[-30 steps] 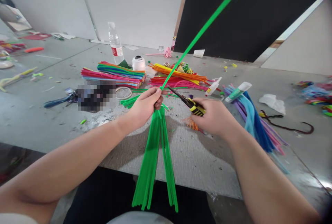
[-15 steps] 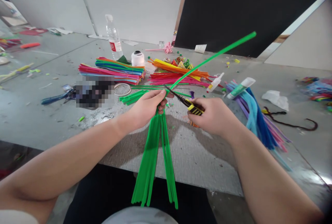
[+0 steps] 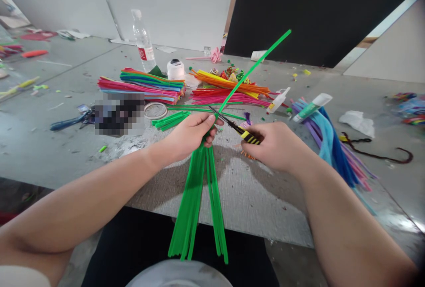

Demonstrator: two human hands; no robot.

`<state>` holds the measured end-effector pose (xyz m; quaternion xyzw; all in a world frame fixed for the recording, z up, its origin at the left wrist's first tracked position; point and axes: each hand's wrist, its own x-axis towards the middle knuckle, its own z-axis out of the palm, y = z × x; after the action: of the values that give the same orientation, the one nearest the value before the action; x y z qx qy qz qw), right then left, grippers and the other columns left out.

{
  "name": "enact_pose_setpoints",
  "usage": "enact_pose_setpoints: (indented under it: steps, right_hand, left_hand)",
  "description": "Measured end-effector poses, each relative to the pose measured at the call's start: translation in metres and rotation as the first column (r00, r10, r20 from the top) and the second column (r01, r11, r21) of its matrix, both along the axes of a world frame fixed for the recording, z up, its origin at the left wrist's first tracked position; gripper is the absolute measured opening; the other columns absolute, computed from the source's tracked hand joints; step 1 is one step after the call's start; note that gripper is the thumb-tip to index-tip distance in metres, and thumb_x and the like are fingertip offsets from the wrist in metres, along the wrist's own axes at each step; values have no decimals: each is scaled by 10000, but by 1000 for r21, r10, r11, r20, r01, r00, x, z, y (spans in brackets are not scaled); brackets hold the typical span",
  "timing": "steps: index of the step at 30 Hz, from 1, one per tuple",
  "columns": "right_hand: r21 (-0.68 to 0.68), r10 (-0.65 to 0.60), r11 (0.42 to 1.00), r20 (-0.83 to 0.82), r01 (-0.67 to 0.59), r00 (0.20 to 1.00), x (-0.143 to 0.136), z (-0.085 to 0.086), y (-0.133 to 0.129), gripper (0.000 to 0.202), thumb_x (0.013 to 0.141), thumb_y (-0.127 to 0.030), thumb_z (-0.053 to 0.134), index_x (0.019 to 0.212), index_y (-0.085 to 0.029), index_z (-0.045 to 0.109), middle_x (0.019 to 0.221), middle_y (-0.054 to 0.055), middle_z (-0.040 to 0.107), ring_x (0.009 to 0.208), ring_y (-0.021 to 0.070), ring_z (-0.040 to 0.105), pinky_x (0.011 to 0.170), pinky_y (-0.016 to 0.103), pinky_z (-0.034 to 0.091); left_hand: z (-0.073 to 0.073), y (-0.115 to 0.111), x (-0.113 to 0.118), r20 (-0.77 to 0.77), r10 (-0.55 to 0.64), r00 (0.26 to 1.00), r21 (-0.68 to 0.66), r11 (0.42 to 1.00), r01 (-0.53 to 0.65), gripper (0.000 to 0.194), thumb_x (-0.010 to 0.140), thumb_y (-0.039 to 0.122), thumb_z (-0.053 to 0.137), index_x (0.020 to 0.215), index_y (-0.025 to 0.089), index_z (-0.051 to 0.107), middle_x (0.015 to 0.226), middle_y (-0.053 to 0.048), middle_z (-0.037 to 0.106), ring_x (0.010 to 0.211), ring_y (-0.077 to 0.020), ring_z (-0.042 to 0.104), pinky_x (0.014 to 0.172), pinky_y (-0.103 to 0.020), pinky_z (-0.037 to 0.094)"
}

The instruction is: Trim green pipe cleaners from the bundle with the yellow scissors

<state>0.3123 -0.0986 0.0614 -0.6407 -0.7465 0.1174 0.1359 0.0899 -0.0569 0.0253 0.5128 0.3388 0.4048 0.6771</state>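
My left hand is closed, pinching a green pipe cleaner that slants up and away to the right. In my right hand are scissors with yellow-and-black handles. Their dark blades cross the pipe cleaner just above my left fingertips; whether it lies between the blades I cannot tell. Below my left hand a bunch of green pipe cleaners fans toward me past the table's front edge, its upper ends hidden by the hand. Short green pieces lie just beyond my left wrist.
Bundles of coloured pipe cleaners lie across the table, blue and purple ones at right. Behind stand a water bottle and a white jar. A tape ring, blue-handled pliers and a glue bottle lie nearby.
The green pipe cleaner's far end has swung left and up, and less of it shows beyond my fingers. Both hands stay nearly in place; the view has shifted slightly.
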Motion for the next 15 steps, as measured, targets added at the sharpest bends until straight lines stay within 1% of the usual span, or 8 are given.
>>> enact_pose_setpoints:
  steps: [4,8,11,15]
  right_hand:
    - [-21,0,1000,-3,-1,1000,-1,2,0,176,768,-330,658,646,-237,572,572,7,580,586,183,524,572,347,323]
    - [-23,-7,1000,3,7,1000,-2,3,0,168,762,-322,663,645,-237,579,581,12,590,601,190,531,582,352,317]
    - [-30,-7,1000,15,8,1000,-3,3,0,173,762,-317,666,640,-235,575,579,14,590,596,187,529,583,352,316]
    - [-30,-3,1000,34,4,999,-4,4,-1,172,757,-325,662,645,-230,573,572,8,568,596,181,523,577,339,312]
  left_hand:
    - [0,1,0,7,-19,1000,-9,1000,19,265,1096,278,497,941,143,663,762,-28,642,616,-110,612,600,-248,509]
    - [-1,2,-1,18,-24,1000,-35,999,24,264,1095,301,508,953,138,660,804,-61,691,652,-134,657,650,-283,558]
    - [-1,2,-2,12,-22,1000,-18,1000,22,271,1099,272,482,956,131,665,776,-41,654,621,-122,632,611,-264,539]
    - [1,1,-3,25,-47,999,-21,999,48,255,1088,243,504,921,130,660,709,11,535,558,-81,521,534,-211,453]
